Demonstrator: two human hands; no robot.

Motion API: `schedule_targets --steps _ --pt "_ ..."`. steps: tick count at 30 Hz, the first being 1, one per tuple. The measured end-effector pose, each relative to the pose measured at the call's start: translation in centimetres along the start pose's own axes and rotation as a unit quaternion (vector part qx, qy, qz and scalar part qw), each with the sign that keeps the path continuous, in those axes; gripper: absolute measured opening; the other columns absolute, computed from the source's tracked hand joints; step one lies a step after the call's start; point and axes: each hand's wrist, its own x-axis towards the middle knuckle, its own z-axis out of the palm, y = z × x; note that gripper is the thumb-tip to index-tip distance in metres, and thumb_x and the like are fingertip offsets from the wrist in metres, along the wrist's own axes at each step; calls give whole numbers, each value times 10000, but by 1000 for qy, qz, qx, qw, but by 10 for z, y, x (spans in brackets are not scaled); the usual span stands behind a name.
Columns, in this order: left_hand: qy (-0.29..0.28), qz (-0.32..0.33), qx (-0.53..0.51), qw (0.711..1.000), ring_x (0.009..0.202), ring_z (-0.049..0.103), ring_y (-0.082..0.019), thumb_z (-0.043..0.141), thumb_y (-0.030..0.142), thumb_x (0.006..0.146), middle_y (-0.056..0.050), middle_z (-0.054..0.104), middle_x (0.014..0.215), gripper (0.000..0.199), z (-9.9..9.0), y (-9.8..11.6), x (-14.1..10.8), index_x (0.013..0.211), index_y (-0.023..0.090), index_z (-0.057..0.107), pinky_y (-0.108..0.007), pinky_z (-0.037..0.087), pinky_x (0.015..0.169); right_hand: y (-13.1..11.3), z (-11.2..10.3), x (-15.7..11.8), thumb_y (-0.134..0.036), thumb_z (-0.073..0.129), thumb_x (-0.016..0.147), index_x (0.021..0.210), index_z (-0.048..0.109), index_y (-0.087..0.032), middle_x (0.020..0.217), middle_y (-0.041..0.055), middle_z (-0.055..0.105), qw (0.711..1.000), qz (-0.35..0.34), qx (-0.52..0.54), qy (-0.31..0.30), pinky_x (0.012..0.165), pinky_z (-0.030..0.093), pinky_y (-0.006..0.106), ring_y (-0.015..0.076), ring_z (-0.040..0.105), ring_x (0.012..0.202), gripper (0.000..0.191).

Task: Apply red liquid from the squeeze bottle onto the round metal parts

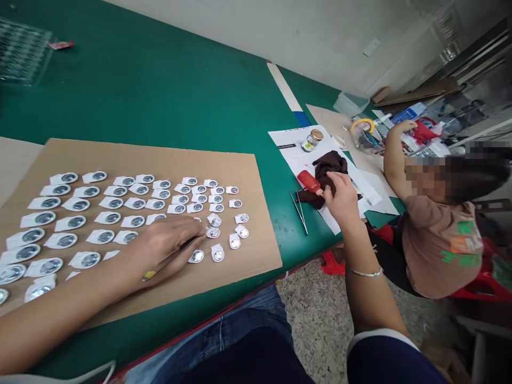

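Observation:
Rows of small white tabs with round silver, clear-centred pieces (108, 217) cover a brown cardboard sheet (264, 245). Over the right part of these rows, my left hand (172, 240) is closed around a thin dark tool with a yellow end (150, 274). Its fingertips are beside one silver piece (213, 232); the tool's working tip is hidden. My right hand (343, 196) pinches the narrow pale end of a small red bottle (308, 181), above a dark brown cloth (331, 160). Metal tweezers (299, 212) lie beside the cloth on the green table.
A glass jar with a gold lid (312, 140) stands on white paper (286, 140). Farther right are yellow tape (362, 126), a clear plastic box (351, 103) and assorted supplies. Another person (440, 245) sits at the right, one arm on the table. A clear tray (24, 50) lies far left.

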Motion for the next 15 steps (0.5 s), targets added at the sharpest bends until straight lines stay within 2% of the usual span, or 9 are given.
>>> schedule_targets --steps 2,6,10,13,14,15 --pt "-4 -8 -6 1000 797 636 -170 528 89 821 -48 658 855 129 1 -1 -2 930 156 538 -298 501 747 0 3 17 -329 450 819 1152 564 -111 1130 158 572 998 29 -29 -37 919 428 431 273 516 1061 415" --pt "-8 -5 -19 1000 805 636 -169 527 82 813 -46 657 857 131 0 -1 -2 920 157 538 -295 499 747 -21 11 49 -584 440 774 1031 628 -108 952 177 634 975 26 -98 -196 844 424 416 303 522 1009 572" --pt "-14 -10 -26 1000 802 627 -165 515 77 820 -46 649 836 126 -2 1 0 922 149 535 -284 488 731 -41 14 73 -640 545 655 890 639 -104 882 180 635 932 56 -158 -322 742 436 354 283 573 903 593" --pt "-11 -19 -25 999 782 616 -163 513 83 820 -49 638 809 92 -3 3 1 884 144 541 -277 476 702 -34 9 80 -631 553 635 870 627 -108 844 163 639 926 67 -164 -334 675 434 332 254 598 795 579" --pt "-15 -22 -26 999 771 611 -162 513 86 820 -52 635 806 83 -3 3 0 873 141 545 -279 471 695 -29 7 79 -635 510 665 866 624 -110 845 165 637 928 75 -169 -324 671 432 340 257 599 788 573" --pt "-23 -26 -29 999 757 603 -161 507 90 822 -55 630 801 76 -3 4 0 862 139 549 -282 466 687 -23 5 78 -631 482 685 876 619 -120 860 163 637 940 88 -178 -276 683 429 348 258 597 804 563"
